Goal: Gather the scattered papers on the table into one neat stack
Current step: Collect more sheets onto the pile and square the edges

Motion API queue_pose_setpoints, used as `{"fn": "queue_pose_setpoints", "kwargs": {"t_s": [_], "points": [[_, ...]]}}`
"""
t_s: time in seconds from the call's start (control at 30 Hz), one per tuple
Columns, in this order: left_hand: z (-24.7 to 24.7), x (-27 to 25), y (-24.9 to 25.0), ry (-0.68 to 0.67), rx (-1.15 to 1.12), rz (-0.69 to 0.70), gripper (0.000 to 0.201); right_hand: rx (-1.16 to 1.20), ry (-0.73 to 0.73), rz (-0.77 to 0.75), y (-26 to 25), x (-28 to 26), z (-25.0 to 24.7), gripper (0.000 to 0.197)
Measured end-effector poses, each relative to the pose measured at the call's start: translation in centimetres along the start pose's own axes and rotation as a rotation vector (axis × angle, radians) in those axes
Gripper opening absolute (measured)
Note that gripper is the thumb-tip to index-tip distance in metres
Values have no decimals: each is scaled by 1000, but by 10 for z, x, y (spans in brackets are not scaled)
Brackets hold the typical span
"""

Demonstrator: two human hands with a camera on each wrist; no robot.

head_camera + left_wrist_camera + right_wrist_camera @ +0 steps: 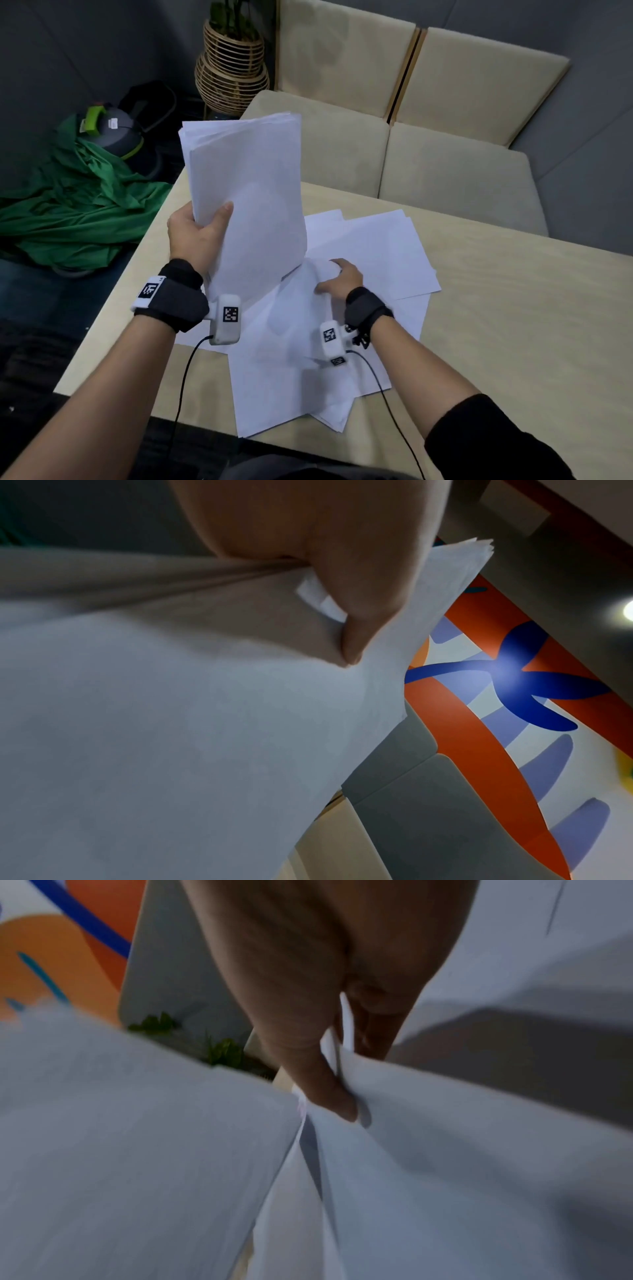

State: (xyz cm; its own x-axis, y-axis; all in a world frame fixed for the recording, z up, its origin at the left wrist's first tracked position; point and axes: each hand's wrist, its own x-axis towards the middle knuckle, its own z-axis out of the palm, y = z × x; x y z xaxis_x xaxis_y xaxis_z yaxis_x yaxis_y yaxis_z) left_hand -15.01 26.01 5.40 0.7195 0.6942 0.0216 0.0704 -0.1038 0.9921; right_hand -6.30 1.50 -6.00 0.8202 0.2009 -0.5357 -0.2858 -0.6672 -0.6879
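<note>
Papers (370, 246) white, blank, overlapping askew on table (513, 308)

White sheaf (246, 192) upright above loose overlapping sheets (373, 253) on table (513, 308)

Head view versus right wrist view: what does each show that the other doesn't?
Only the head view shows the left hand holding the upright bundle of sheets, the table with loose papers spread on it, and the beige seats.

Only the right wrist view shows the thumb pinching a sheet's edge.

Both show the right hand gripping paper.
</note>
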Motion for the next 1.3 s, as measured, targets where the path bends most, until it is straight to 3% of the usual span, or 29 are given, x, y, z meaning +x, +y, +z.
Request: {"fn": "queue_pose_setpoints", "kwargs": {"t_s": [0.1,0.23,0.37,0.47,0.67,0.83,0.97,1.07,1.1,1.2,1.3], "points": [[-6,5,-3,12,-20,-4,23,-124,-39,-26,9,1,-41,72],[-6,9,0,22,-32,22,23,-409,-30,-134,16,-3,-95,61],[3,10,2,-3,-44,7,22,-550,-69,-275,-16,-13,-136,49],[20,2,3,-105,-46,-24,22,-524,-23,-467,-53,-20,-146,43],[46,-20,-19,-338,-34,-221,34,-477,-34,-722,-110,-21,-113,25],[51,-54,-49,-374,-215,-491,30,-586,-44,-732,-115,-7,-65,23],[45,-63,-75,-311,-232,-641,44,-652,54,-777,-102,1,-22,21],[45,-63,-82,-256,-165,-762,84,-636,93,-765,-94,8,-2,19],[46,-64,-83,-256,-142,-753,85,-639,81,-759,-92,10,3,18],[48,-66,-87,-300,-108,-630,52,-614,59,-787,-94,14,12,20],[48,-62,-87,-364,-98,-565,51,-501,113,-841,-96,20,13,33]]}}
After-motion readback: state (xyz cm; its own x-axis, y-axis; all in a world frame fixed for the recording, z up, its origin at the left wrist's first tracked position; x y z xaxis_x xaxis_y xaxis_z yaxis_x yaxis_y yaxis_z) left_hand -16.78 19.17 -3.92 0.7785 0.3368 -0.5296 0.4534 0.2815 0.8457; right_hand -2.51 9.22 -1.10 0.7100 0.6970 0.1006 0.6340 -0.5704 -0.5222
